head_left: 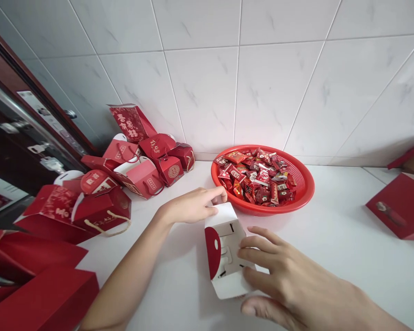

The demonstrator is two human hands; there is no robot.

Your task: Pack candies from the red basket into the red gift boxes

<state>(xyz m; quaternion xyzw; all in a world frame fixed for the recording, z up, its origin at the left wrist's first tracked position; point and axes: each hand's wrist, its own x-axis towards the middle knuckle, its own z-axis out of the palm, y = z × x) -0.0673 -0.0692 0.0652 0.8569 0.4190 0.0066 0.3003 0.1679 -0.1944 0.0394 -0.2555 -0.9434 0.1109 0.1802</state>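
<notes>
In front of me an open cardboard gift box stands on the white surface, its white inside facing up and a rounded red flap folded out on the left. My left hand is at the box's far left corner, thumb and bent fingers about the white far flap. Fingers spread, my right hand hovers at the box's right side, its fingertips over or against the edge. Behind the box, a red oval plastic basket holds many small wrapped candies.
Several folded red gift boxes with rope handles crowd the left side, more at the near left. Another red box stands at the right. A tiled wall closes the back; a dark door with keys is at far left.
</notes>
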